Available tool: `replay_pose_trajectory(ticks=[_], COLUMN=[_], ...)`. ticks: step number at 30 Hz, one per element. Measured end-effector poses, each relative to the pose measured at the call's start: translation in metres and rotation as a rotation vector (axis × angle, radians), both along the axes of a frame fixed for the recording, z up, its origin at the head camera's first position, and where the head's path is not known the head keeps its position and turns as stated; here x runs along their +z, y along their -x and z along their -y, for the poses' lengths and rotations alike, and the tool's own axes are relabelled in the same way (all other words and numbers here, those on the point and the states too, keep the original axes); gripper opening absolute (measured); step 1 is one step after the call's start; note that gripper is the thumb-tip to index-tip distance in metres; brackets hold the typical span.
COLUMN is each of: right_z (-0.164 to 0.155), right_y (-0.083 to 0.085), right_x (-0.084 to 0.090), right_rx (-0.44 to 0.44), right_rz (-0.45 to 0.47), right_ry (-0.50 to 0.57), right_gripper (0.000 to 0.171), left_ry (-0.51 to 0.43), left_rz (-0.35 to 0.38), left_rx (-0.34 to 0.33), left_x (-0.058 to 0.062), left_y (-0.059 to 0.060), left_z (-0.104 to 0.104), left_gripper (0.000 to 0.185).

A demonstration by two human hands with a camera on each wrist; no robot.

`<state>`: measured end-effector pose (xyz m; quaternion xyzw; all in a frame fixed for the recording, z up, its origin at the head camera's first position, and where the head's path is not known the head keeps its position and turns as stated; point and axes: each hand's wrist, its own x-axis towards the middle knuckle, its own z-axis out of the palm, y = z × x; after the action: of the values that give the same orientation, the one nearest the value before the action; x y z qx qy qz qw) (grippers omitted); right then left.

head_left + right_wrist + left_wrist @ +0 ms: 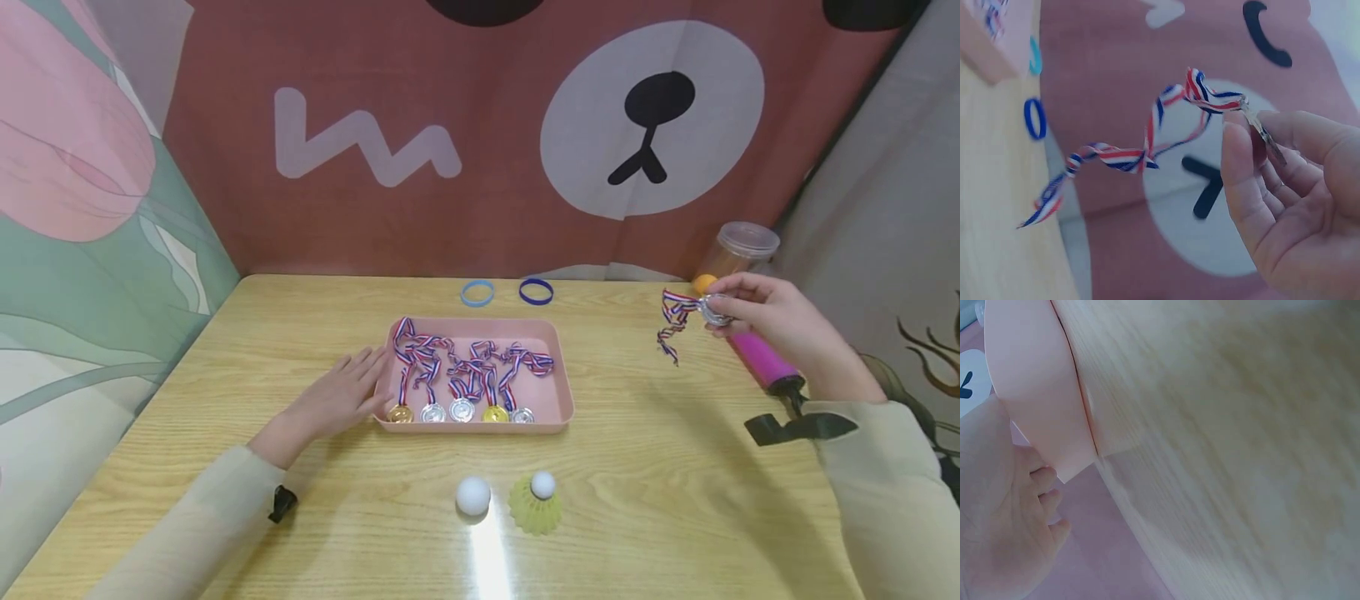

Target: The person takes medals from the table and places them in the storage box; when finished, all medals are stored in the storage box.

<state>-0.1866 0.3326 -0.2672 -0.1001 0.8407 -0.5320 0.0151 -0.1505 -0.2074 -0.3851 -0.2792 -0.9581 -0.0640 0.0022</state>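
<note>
My right hand [765, 312] pinches a silver medal [714, 311] between thumb and fingers, above the right side of the table. Its knotted red, white and blue ribbon [1125, 156] dangles free. My left hand [341, 396] lies against the left side of a pink tray [551, 427], fingers extended. The left wrist view shows that hand [1007, 519] beside the tray wall [1038, 375]. Inside the tray, several medals line the front edge, among them a bronze-coloured medal [400, 414], a silver medal [461, 409] and a gold medal [495, 414], their ribbons bunched behind them.
A white ball [473, 497] and a yellow shuttlecock [536, 508] stand in front of the tray. Behind it lie a light blue wristband [477, 293] and a dark blue wristband [536, 292]. A clear jar [746, 246], an orange ball [704, 284] and a pink pump [768, 362] are at the right.
</note>
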Motion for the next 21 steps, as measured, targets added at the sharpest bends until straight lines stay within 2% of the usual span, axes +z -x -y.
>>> replay_pose_trajectory(ticks=[5,9,15,18,21], right_z=[0.025,0.046,0.077,0.092,0.107], right_y=[0.007,0.012,0.023,0.029,0.035], right_x=[0.017,0.026,0.027,0.025,0.02], right_rx=[-0.007,0.042,0.19,0.24,0.254], right_rz=[0.01,0.043,-0.001,-0.024,-0.027], right_ry=[0.005,0.052,0.102,0.074,0.029], right_gripper=[0.006,0.009,0.017,0.02,0.024], left_ry=[-0.004,-0.003,0.008,0.006,0.003], left_rz=[0.002,0.006,0.028,0.026,0.026], left_rx=[-0.001,0.002,0.013,0.015,0.017], left_x=[0.0,-0.001,-0.004,-0.004,-0.004], left_y=[0.0,0.001,0.003,0.003,0.003], left_z=[-0.001,-0.001,0.0,0.001,0.0], left_gripper=[0.063,0.064,0.065,0.064,0.065])
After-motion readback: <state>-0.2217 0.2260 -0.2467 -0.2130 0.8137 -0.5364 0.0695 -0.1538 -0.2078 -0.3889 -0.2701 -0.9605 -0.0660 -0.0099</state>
